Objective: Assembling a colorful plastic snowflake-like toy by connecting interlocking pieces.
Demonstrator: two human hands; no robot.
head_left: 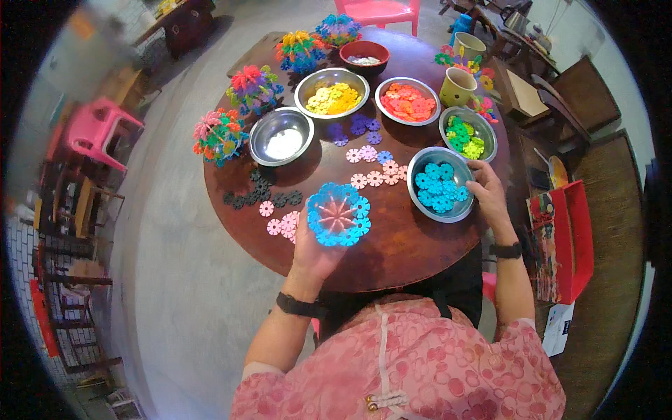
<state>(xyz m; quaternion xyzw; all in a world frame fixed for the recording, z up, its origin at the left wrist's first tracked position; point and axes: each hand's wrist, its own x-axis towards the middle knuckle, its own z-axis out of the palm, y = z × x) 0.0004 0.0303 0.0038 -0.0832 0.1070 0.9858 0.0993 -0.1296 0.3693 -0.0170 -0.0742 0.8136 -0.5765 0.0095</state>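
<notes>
My left hand point(315, 253) is closed around the underside of a cup-shaped model point(338, 215) built from interlocking snowflake discs, with a blue outer ring and pink pieces radiating inside. At the right, my right hand point(490, 196) has its thumb and fingers closed at the rim of a metal bowl point(423, 206). Several blue snowflake discs point(439, 187) lie in that bowl. Loose pink discs point(374, 178) are on the table between the two hands, and more pink discs point(283, 225) lie beside my left hand. Black discs point(255, 192) are spread farther left.
On the round brown table point(392, 262) stand metal bowls with yellow discs point(334, 99), red discs point(406, 103) and green discs point(465, 138). A shiny metal bowl point(255, 143) and a red bowl point(364, 68) stand farther back. Finished colourful disc balls point(220, 136) line the left edge.
</notes>
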